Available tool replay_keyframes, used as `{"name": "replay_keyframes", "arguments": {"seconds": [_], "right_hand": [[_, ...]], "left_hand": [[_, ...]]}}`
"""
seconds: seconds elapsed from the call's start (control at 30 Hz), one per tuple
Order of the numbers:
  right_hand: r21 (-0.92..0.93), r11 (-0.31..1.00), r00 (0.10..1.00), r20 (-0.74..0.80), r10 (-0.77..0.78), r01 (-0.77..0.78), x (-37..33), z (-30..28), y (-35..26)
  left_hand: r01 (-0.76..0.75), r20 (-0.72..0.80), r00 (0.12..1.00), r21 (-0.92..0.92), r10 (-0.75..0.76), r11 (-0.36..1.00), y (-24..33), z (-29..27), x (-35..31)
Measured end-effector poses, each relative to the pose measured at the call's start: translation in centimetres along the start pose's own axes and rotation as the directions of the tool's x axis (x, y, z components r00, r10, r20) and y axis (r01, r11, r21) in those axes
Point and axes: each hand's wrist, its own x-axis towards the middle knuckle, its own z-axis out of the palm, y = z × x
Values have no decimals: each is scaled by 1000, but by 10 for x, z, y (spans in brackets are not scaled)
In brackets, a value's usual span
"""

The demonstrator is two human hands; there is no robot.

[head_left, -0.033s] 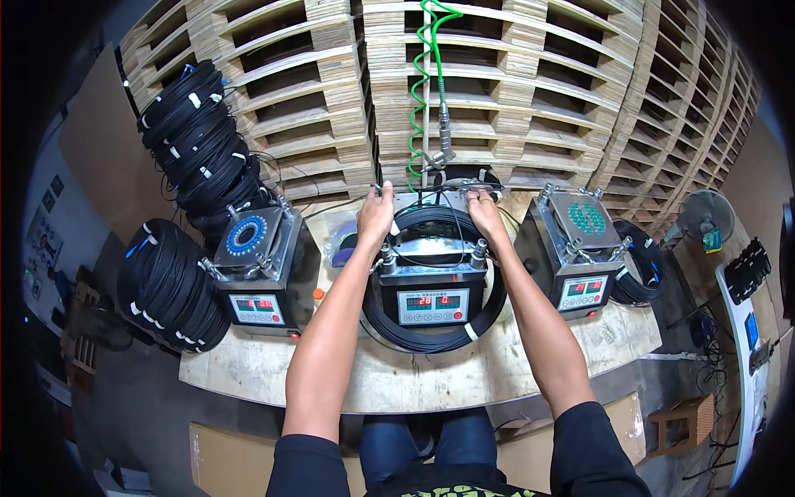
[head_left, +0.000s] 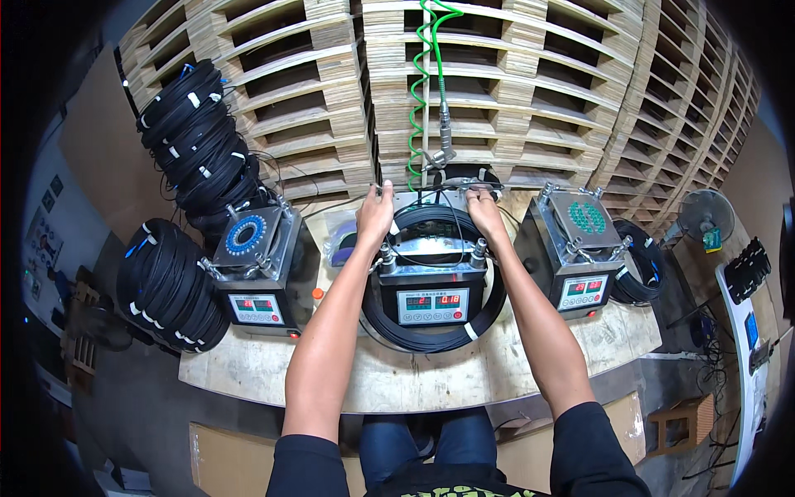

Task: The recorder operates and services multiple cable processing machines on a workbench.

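A coil of black cable (head_left: 414, 340) is looped around the middle machine (head_left: 476, 306), whose front panel has lit digits. My left hand (head_left: 375, 217) is closed at that machine's far left corner, thumb up. My right hand (head_left: 485, 213) is closed at the far right corner, beside a greyish fitting (head_left: 478, 184). What the fingers of either hand grip is hidden or too small to name. Thin black cable runs between the hands and over the machine's top. Both forearms reach forward along the sides of the coil.
Similar machines stand at left (head_left: 255, 273) and right (head_left: 582, 248), with blue and green connector rings on top. Black cable coils (head_left: 178, 290) are stacked at far left; another coil (head_left: 642, 265) lies at right. A green air hose (head_left: 418, 99) with a metal gun (head_left: 445, 132) hangs before wooden pallets (head_left: 497, 99).
The lit digits on the machines' panels have changed. My hands, the cable coil and the machines stay in the same places.
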Motion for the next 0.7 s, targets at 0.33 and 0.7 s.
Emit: {"name": "replay_keyframes", "arguments": {"seconds": [0.33,0.7], "right_hand": [[-38,999,997,-76,-15,12,-12,-7,-20],[13,999,999,-4,-38,38,4,0,3]], "left_hand": [[-29,22,999,1,29,1000,-1,-4,2],[1,20,1000,-5,-1,1000,-1,2,0]]}}
